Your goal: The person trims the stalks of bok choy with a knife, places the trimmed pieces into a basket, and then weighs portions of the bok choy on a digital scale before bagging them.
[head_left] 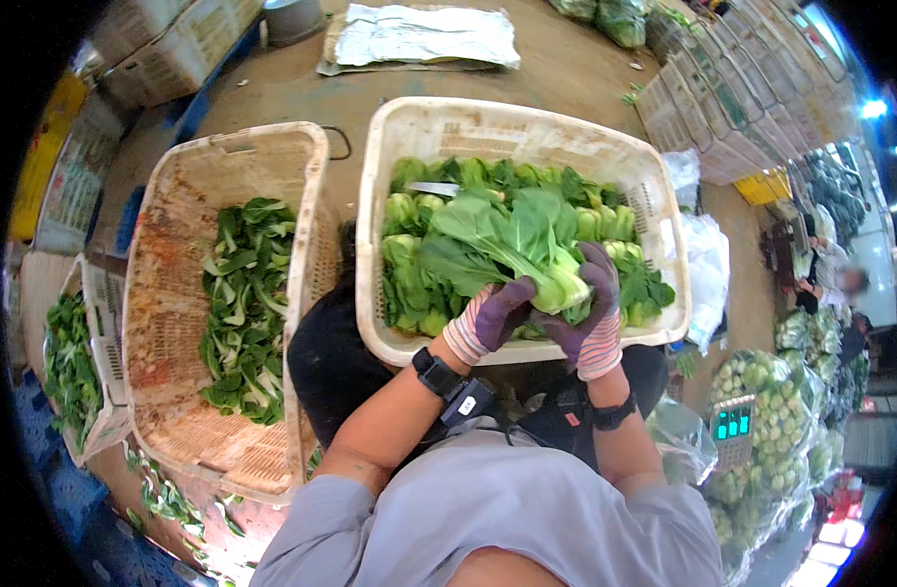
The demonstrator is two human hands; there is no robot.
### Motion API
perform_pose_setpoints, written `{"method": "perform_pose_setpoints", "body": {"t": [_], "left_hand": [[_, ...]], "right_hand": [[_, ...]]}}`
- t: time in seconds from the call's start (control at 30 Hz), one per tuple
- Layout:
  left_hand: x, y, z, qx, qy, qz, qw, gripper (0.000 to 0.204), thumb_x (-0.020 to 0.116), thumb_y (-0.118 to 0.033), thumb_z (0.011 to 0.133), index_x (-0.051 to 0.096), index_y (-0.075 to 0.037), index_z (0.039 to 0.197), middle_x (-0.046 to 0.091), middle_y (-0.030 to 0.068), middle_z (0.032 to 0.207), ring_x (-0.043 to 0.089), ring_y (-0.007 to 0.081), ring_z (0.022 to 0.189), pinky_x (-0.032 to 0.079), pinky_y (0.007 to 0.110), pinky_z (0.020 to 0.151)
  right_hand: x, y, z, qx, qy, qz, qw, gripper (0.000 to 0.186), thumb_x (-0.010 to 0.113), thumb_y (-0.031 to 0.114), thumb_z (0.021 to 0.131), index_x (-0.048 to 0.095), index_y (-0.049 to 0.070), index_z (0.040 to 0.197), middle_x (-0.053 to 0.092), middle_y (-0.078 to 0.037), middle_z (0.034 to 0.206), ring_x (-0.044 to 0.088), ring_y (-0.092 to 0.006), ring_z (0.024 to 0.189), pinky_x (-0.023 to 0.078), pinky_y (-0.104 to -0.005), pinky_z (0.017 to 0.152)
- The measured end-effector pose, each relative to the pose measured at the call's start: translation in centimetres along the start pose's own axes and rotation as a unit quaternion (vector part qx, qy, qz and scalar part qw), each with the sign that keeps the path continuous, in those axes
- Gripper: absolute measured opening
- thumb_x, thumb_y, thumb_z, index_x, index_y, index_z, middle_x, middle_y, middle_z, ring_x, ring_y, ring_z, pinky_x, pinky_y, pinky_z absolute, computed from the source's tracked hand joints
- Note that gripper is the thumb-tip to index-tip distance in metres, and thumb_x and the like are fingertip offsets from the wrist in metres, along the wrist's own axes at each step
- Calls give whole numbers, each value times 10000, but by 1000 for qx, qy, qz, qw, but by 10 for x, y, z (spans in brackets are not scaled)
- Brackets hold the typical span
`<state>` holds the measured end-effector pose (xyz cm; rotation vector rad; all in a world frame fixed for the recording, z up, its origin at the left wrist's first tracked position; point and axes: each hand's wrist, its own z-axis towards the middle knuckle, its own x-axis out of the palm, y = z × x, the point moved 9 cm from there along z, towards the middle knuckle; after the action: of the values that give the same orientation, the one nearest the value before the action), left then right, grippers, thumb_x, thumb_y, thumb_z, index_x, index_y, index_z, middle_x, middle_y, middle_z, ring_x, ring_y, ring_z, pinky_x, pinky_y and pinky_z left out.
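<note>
My left hand (499,311) and my right hand (585,303), both in purple gloves with striped cuffs, are closed on the pale base of a leafy bok choy (497,240). They hold it over the white plastic crate (527,127) in front of me. Inside that crate lie rows of more bok choy (402,256). A flat silvery blade (434,188) rests on the greens toward the back left.
A stained crate (155,303) of loose leaves stands left, another (111,323) beyond it. Stacked crates (722,93) rise back right. At right are bagged vegetables (762,411), a keypad device (732,430) and a person (830,274). A sheet (419,39) lies ahead.
</note>
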<state>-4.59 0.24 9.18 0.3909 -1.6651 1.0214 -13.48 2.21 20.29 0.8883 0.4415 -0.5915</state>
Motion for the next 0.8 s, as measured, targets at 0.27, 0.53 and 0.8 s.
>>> {"method": "perform_pose_setpoints", "body": {"t": [0.27,0.53,0.8], "left_hand": [[-30,-29,-11,208,-27,256,944,362,557,-119,868,498,-86,1223,540,70,1231,515,239,1134,412,385,971],[-9,-36,-5,113,4,-181,977,652,598,-507,794,458,-81,1268,519,82,1256,507,277,1141,391,417,1000],[-9,-49,-5,83,98,-254,959,742,432,-640,832,443,-67,1302,505,150,1271,499,298,1147,365,421,1008]], "right_hand": [[24,14,-4,40,-41,49,997,418,617,-25,680,519,81,1073,473,-130,1122,504,-260,1000,441,-336,841],[40,-139,-39,390,-298,494,718,184,602,174,830,498,41,905,520,-90,904,520,-158,744,464,-250,687],[87,97,21,-105,307,56,944,608,729,133,670,502,73,1230,526,-185,1214,521,-361,1090,411,-406,945]]}}
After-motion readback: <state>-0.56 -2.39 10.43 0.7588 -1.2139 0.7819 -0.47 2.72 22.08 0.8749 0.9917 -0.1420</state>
